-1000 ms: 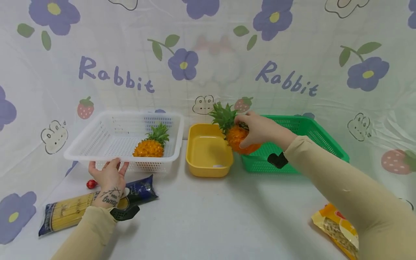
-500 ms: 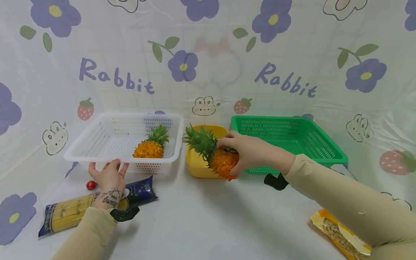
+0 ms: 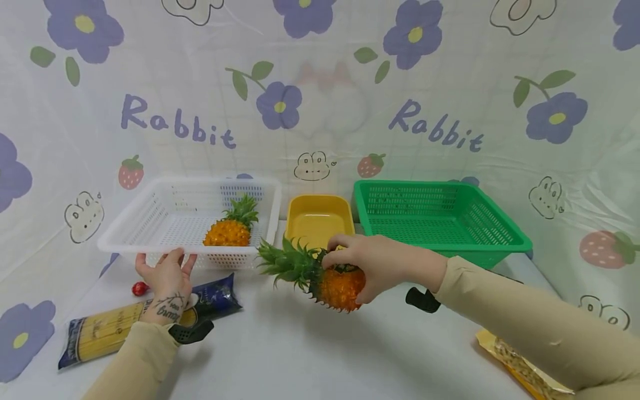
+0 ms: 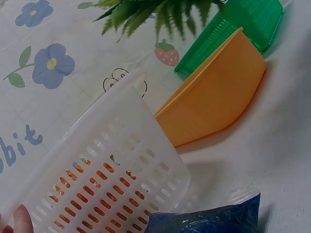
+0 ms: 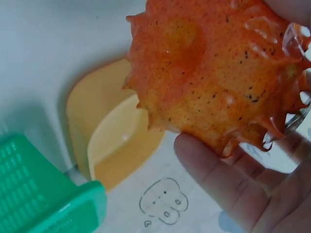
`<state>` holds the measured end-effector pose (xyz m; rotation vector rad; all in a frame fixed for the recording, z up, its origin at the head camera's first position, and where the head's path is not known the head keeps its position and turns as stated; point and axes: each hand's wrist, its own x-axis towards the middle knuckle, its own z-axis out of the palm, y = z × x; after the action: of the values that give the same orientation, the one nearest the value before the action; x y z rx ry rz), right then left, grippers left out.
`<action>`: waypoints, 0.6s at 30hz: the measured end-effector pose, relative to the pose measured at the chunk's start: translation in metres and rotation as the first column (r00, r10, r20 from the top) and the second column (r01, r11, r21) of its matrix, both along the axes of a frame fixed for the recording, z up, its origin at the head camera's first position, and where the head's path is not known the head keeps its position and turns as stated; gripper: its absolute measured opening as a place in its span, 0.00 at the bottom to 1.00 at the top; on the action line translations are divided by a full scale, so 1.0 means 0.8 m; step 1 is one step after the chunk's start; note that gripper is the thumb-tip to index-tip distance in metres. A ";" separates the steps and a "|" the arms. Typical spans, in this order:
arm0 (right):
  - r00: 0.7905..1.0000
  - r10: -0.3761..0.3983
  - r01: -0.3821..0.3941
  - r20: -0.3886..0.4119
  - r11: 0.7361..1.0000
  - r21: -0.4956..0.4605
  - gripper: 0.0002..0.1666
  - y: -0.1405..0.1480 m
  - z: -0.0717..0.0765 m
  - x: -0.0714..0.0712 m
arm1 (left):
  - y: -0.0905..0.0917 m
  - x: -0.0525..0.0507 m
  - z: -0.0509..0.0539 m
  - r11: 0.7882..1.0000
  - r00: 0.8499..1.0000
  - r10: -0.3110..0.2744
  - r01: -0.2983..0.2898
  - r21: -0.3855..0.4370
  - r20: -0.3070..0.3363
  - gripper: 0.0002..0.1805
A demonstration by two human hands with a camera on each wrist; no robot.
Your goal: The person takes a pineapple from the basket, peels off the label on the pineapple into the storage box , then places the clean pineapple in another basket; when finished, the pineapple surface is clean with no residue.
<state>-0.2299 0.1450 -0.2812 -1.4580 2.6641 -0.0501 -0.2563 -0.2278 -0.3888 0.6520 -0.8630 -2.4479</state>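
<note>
While the right hand (image 3: pixel 375 262) grips a pineapple (image 3: pixel 341 290), lettering (image 3: pixel 181 126) reads "Rabbit".

The held pineapple (image 3: pixel 342 289) and right grip (image 3: pixel 377 261) hide much of the near wall of the yellow tub (image 3: pixel 320 222); the left wrist (image 3: pixel 167 308) covers the middle of the pasta packet (image 3: pixel 110 331); the right sleeve (image 3: pixel 520 325) covers part of the snack bag (image 3: pixel 520 364), cut by the bottom edge; the rim of the white basket (image 3: pixel 112 244) hides the other pineapple's (image 3: pixel 227 233) base

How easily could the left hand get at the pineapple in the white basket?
Likely yes: the pineapple lies uncovered in the open-topped white basket; the left hand, now at the front rim, would need to reach over it.
</note>
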 end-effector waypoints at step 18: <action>0.984 0.176 -0.170 -0.017 0.968 0.185 0.40 -0.010 -0.058 0.005 | 0.001 -0.002 -0.003 1.000 1.000 -0.001 0.001 -0.024 -0.001 0.49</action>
<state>-0.2261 0.1367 -0.3275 -1.6345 2.4773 0.2288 -0.2577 -0.2269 -0.3912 0.6423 -0.8914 -2.4347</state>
